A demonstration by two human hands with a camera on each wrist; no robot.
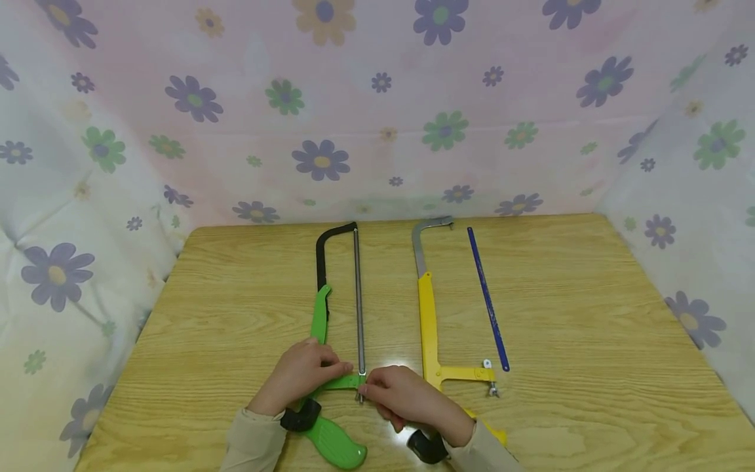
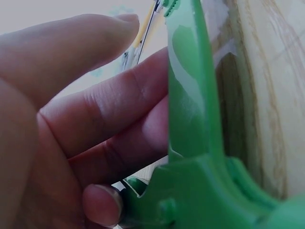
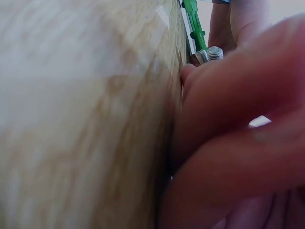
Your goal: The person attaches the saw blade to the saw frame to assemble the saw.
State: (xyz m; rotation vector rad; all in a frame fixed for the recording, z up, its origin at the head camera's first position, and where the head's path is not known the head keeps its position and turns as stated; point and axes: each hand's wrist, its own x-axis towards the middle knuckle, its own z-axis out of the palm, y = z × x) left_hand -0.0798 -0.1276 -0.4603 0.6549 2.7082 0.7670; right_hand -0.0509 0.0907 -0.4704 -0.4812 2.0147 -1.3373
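Observation:
A green hacksaw lies in front of me with its grey blade running along the open side of the frame. My left hand holds the frame near its lower arm. In the left wrist view, fingers reach behind the green frame while the thumb stays apart from it. At the end of that arm my right hand pinches the wing nut on the blade's tensioning screw. The right wrist view shows a metal threaded end just beyond the fingers, which hide the rest.
A yellow hacksaw frame without a blade lies to the right, its handle partly under my right forearm. Beyond it rests a loose blue hacksaw blade. Flowered cloth surrounds the wooden table at the back and sides.

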